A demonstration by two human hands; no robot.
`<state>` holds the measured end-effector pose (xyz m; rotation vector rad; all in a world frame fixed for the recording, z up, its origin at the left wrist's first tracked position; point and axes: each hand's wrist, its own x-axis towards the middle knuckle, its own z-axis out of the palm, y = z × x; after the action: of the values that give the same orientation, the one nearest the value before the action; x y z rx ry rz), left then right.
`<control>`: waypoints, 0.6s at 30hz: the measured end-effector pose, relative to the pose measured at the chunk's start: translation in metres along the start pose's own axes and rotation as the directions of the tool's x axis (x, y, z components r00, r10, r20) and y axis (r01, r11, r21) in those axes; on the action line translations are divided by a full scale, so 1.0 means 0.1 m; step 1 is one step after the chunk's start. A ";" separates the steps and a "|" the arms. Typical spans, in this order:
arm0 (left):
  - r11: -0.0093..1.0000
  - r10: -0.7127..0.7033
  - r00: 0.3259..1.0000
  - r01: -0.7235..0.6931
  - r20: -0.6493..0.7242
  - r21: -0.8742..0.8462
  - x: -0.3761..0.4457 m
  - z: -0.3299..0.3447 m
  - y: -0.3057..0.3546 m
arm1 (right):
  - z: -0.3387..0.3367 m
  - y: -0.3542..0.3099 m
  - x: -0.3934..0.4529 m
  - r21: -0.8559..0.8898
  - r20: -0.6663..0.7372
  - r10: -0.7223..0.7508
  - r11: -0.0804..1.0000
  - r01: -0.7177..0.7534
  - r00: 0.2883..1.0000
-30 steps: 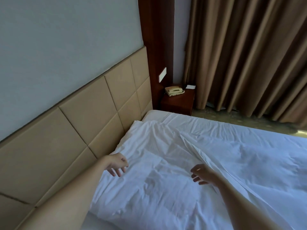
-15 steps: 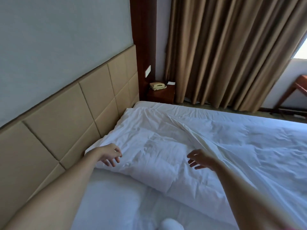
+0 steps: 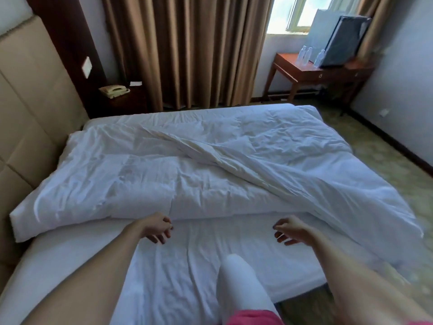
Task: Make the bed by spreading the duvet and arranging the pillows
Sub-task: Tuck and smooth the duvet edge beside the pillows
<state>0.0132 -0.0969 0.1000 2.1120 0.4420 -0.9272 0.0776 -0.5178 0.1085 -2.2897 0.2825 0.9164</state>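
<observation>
A rumpled white duvet [image 3: 210,165] lies over the far part of the bed, with a thick fold running diagonally across its middle. Its near edge stops short, leaving bare white sheet [image 3: 182,261] in front of me. My left hand [image 3: 157,228] hovers just before that near edge, fingers loosely curled, holding nothing. My right hand [image 3: 289,231] hangs at the same height to the right, fingers relaxed and empty. No pillow shows.
A padded beige headboard [image 3: 28,109] runs along the left. A nightstand with a telephone [image 3: 114,91] stands by brown curtains [image 3: 187,48]. A wooden desk [image 3: 314,71] with bottles is at the far right. My knee in white [image 3: 239,285] rests on the mattress.
I have pulled back from the headboard end and turned right; both hands came off the duvet and now hover over the bare sheet near its edge.
</observation>
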 end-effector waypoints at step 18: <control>0.969 0.048 0.998 -0.057 0.044 0.240 0.20 2.55 2.01 | -1.42 2.71 -0.60 0.148 -0.099 0.002 0.989 0.013 0.995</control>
<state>0.0218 -0.4213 0.0776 2.3085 0.2625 -1.0313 -0.0018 -0.8194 0.0944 -2.1998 0.3743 0.7543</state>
